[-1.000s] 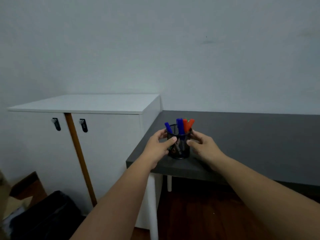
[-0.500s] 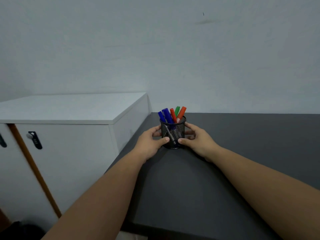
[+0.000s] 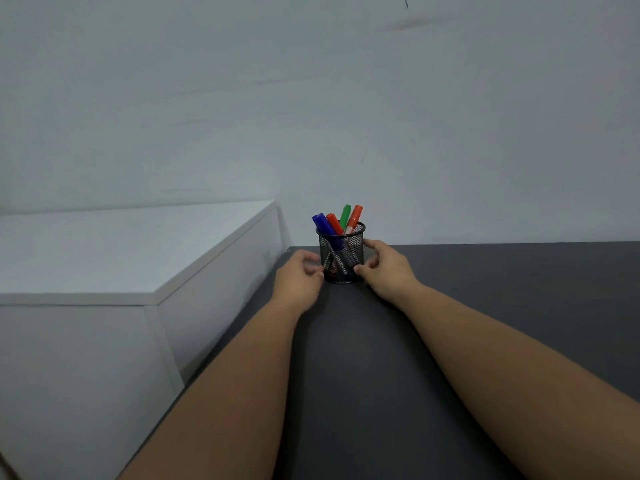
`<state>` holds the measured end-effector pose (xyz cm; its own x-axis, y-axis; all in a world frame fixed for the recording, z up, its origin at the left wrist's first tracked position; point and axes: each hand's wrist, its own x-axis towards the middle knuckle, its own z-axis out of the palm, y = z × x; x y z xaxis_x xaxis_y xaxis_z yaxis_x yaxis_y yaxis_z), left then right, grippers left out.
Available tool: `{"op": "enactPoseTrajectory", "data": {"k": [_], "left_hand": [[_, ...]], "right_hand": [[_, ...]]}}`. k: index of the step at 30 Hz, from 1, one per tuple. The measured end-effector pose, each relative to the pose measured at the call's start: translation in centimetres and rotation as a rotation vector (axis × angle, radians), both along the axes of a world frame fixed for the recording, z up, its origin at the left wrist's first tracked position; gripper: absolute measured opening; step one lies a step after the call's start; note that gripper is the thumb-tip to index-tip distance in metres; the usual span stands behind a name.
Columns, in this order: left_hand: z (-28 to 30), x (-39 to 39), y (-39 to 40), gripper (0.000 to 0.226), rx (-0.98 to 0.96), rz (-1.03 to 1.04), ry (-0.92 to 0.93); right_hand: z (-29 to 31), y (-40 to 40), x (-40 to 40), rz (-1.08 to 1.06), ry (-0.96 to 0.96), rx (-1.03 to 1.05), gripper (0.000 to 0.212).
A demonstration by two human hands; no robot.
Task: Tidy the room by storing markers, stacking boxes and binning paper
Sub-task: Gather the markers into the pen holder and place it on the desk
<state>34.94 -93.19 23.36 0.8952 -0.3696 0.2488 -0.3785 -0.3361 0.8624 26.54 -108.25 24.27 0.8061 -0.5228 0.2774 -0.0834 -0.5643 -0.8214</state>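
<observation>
A black mesh pen cup [image 3: 341, 258] stands upright on the dark grey table [image 3: 363, 358], close to the wall. Blue, red, green and orange markers [image 3: 337, 221] stick out of its top. My left hand [image 3: 299, 277] is at the cup's left side, with its curled fingertips against the mesh. My right hand [image 3: 386, 268] cups the right side, with the thumb low on the front and the index finger near the rim.
A white cabinet [image 3: 114, 258] stands against the table's left edge, and its top is higher than the table. A plain grey wall rises right behind the cup. The dark tabletop stretches to the right and toward me.
Both hands have carried the cup from the table's front corner to the back by the wall. My view has moved in over the table, so the floor and cabinet doors are out of sight.
</observation>
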Motion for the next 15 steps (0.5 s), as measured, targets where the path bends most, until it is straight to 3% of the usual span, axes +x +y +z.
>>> {"op": "enactPoseTrajectory", "data": {"k": [7,15], "left_hand": [[0.1,3.6,-2.3,0.052,0.146,-0.080,0.019],[0.1,6.8,-4.3,0.060,0.401,-0.050,-0.056]], "right_hand": [[-0.2,-2.2,3.7,0.053,0.099,-0.080,0.057],[-0.3,-3.8,6.3,0.073,0.227,-0.135,0.065]]}}
